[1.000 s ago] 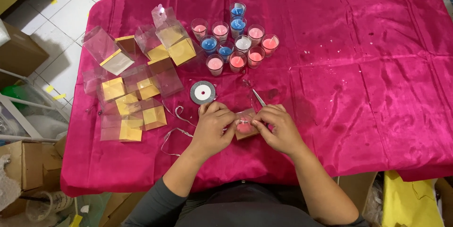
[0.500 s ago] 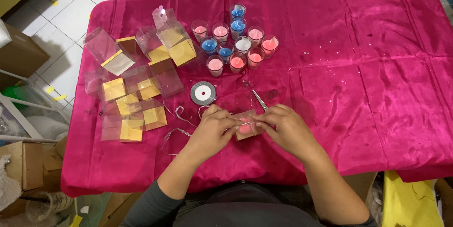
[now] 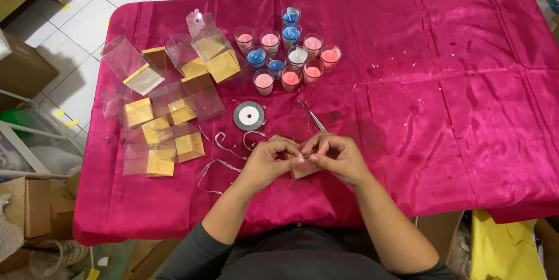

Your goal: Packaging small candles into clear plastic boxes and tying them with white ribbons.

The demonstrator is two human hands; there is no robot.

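My left hand [image 3: 269, 159] and my right hand [image 3: 338, 155] meet over a small clear box [image 3: 304, 167] with a gold base, resting on the magenta cloth [image 3: 454, 82]. The fingertips of both hands pinch a thin silver ribbon on top of the box. More of the ribbon [image 3: 224, 155] trails in loops to the left of my left hand. A silver ribbon spool [image 3: 248, 115] lies just beyond my left hand. Scissors [image 3: 317, 121] lie just beyond my right hand.
Several small glass candles [image 3: 288, 53] in pink, blue and white stand at the far middle of the table. Several clear boxes with gold bases [image 3: 166, 114] lie at the left. Cardboard boxes [image 3: 26, 204] sit on the floor at the left, a yellow bag [image 3: 503, 251] at the lower right.
Both hands have drawn closer together over the box, and the fingertips now pinch the ribbon on its top. The box is more hidden than before.
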